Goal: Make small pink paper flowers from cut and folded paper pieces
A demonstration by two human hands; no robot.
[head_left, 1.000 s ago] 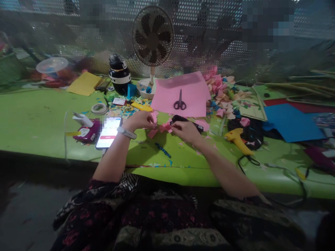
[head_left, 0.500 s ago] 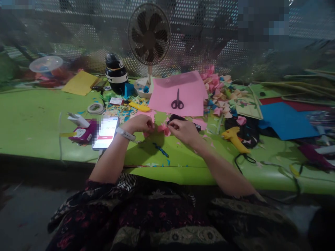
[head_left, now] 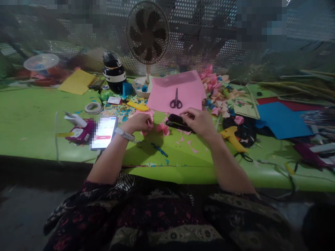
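Note:
My left hand [head_left: 138, 122] is closed, pinching a small pink paper piece [head_left: 149, 127] low over the table. Just to its right lies a pink paper flower [head_left: 163, 129]. My right hand [head_left: 198, 121] grips the rear part of a black stapler [head_left: 175, 122], whose jaws point left toward the flower. The fingers cover much of the stapler's right end. Closer to me rests a twisted dark blue strip [head_left: 159, 150].
Scissors [head_left: 176, 99] lie on pink sheets [head_left: 159, 92] beyond the stapler. A lit phone [head_left: 104, 134] and tape roll [head_left: 93, 108] are left. A yellow glue gun [head_left: 233, 138] sits right, near heaped paper flowers [head_left: 211, 82]. Behind stands a fan [head_left: 148, 35].
My right hand has left the pink flower, moved right and taken hold of the stapler. The flower now lies on the table. My left hand stays nearly in place.

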